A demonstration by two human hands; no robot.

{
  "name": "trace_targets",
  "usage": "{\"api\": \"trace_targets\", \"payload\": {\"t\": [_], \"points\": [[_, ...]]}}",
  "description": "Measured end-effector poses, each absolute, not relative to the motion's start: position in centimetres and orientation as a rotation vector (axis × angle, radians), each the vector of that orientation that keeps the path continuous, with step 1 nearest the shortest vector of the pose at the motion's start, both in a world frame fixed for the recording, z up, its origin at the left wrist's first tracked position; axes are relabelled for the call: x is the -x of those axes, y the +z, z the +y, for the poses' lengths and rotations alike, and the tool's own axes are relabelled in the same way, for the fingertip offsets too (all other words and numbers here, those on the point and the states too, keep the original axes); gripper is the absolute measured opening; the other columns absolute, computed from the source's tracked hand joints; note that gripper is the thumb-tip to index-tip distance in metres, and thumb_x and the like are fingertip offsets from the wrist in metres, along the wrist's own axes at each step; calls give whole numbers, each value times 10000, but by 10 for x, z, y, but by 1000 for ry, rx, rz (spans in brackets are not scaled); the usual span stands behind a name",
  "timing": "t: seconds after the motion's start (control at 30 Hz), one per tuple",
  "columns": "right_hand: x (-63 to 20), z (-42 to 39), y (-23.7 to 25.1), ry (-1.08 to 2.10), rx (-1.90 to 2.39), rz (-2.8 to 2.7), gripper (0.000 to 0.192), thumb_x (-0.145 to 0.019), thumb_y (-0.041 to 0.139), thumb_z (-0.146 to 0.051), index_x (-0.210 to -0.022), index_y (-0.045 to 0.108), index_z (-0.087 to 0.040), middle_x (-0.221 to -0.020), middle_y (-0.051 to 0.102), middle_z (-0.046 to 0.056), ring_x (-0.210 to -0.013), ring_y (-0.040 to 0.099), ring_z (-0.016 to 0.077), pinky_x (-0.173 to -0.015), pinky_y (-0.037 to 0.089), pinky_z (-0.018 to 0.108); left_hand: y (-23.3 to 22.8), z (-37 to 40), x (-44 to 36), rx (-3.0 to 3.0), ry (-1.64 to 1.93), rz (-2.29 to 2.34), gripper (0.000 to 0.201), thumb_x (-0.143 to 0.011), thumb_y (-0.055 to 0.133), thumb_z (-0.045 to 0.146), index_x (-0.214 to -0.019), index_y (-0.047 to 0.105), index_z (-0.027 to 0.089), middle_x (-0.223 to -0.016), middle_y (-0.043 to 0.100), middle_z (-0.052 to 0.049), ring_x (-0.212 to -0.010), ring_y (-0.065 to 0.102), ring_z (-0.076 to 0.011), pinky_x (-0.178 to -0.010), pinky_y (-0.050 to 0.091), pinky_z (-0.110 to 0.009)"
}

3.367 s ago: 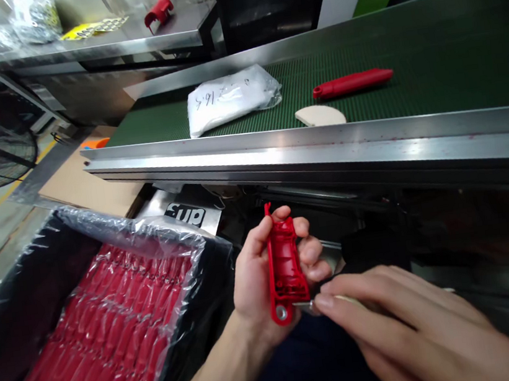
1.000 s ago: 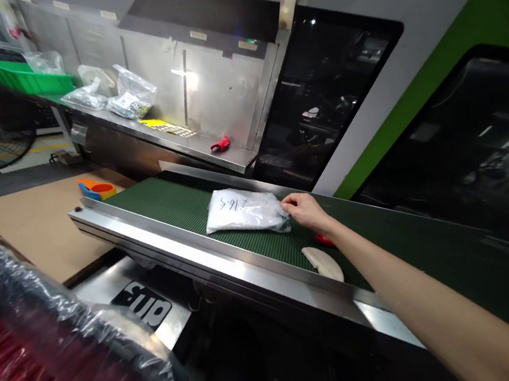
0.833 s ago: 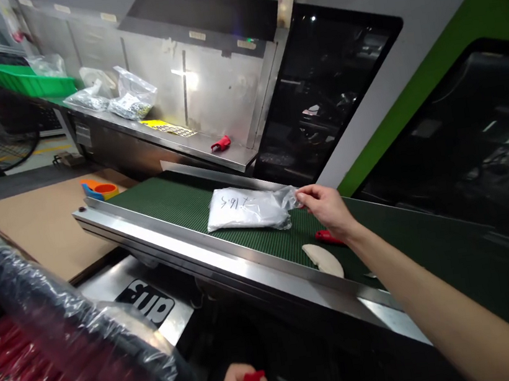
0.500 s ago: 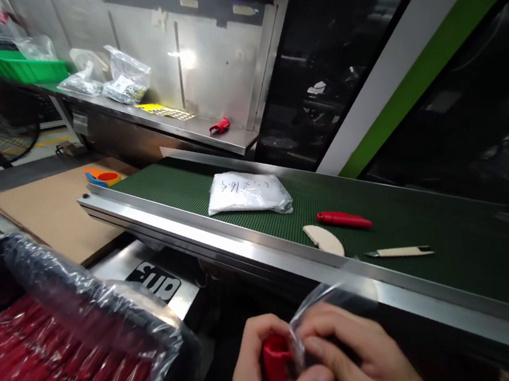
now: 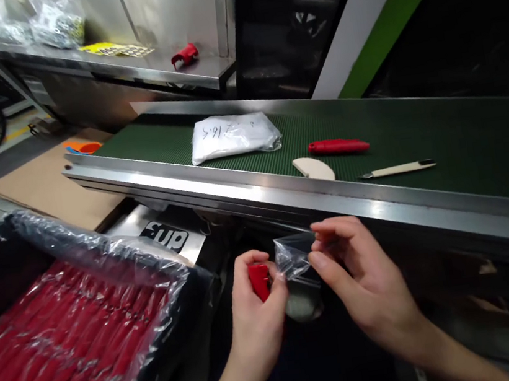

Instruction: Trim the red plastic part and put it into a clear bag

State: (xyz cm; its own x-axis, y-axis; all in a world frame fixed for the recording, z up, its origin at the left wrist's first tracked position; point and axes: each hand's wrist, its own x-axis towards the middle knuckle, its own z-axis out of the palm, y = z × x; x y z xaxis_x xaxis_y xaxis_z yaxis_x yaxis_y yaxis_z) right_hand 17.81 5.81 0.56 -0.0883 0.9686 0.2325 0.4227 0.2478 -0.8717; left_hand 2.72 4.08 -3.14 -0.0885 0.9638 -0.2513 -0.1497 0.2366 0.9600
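Observation:
My left hand (image 5: 257, 302) is closed around a red plastic part (image 5: 259, 281), most of it hidden by the fingers. Its thumb and fingertips also meet the left end of a small clear plastic bag (image 5: 291, 257). The bag spans the gap between my hands, in front of the conveyor's metal edge. My right hand (image 5: 363, 270) has its thumb and curled fingertips at the bag's right edge. Beyond them on the green belt lie a red handle-shaped piece (image 5: 339, 146), a cream half-disc (image 5: 314, 169) and a cream-handled knife (image 5: 397, 169).
A lined box (image 5: 162, 271) of bagged red parts (image 5: 68, 346) stands at my left. The conveyor's metal rail (image 5: 235, 187) crosses in front. A white plastic-wrapped packet (image 5: 234, 135) rests on the belt. Behind, a metal shelf (image 5: 206, 78) carries a red clip-like piece (image 5: 185, 55).
My hands have moved apart, and the clear bag now stretches between them. The view has tilted downward, so the belt and shelf appear higher and more of the box shows.

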Motion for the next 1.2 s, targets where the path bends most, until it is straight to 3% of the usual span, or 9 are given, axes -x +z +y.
{"api": "trace_targets", "payload": {"t": [0.13,0.27,0.37,0.47,0.5,0.73,0.87,1.03,1.2], "points": [[-182,62,22,919,1149,-2264,167,-953,535,-326,-1080,601,-241,-971,618,-1,-868,563,131,-781,460,272,-41,35,-25,-1354,990,1250,549,-793,573,106,-1269,364,285,-918,616,23,-770,590,-140,-706,460,-249],[-189,59,20,955,1130,-2145,162,-969,486,-217,-1004,643,-232,-883,672,-35,-753,613,85,-690,479,208,-47,34,-25,-1509,876,1317,658,-751,528,59,-1331,313,284,-965,612,4,-789,595,-168,-724,444,-293],[-205,50,12,680,1326,-1849,108,-921,595,-280,-1002,667,-277,-870,710,-57,-699,659,75,-643,507,161,-49,42,-23,-1424,881,1428,535,-750,535,70,-1244,428,244,-937,598,-3,-805,573,-177,-751,417,-308],[-225,33,5,449,1515,-1653,196,-876,651,-381,-1054,664,-299,-829,730,-51,-650,689,106,-574,532,173,-52,53,-17,-1298,896,1433,125,-822,559,204,-944,565,178,-823,598,-18,-748,559,-174,-694,418,-294],[-231,27,3,383,1564,-1623,225,-866,659,-398,-1066,659,-296,-833,731,-44,-654,693,117,-564,536,184,-52,56,-15,-1247,909,1424,88,-837,564,251,-864,571,168,-783,592,-21,-722,552,-169,-668,419,-284],[-235,-1,-12,-123,1319,-1988,311,-836,692,-177,-1132,618,-235,-964,731,-16,-784,692,105,-835,535,202,-46,61,-17,-975,997,1397,227,-834,623,346,-852,629,120,-744,613,-33,-679,548,-132,-649,424,-236],[-235,2,-25,-107,1132,-2196,427,-844,667,-175,-1257,564,-216,-1133,701,22,-980,687,161,-863,570,228,-42,59,-23,-917,1032,1348,249,-860,605,363,-870,631,115,-760,607,-33,-674,546,-121,-644,432,-221],[-236,6,-34,4,980,-2276,444,-833,577,-31,-1265,575,-135,-1158,684,105,-1130,626,219,-918,574,307,-44,58,-21,-1043,1101,1296,220,-894,580,346,-885,648,137,-784,602,-33,-726,543,-141,-686,439,-241],[-227,12,-36,21,912,-2324,358,-826,560,1,-1161,615,-114,-1062,714,117,-1011,678,218,-857,594,327,-52,49,-20,-1294,1150,1273,112,-888,615,259,-856,688,179,-910,612,-47,-861,565,-177,-783,433,-267]]}}
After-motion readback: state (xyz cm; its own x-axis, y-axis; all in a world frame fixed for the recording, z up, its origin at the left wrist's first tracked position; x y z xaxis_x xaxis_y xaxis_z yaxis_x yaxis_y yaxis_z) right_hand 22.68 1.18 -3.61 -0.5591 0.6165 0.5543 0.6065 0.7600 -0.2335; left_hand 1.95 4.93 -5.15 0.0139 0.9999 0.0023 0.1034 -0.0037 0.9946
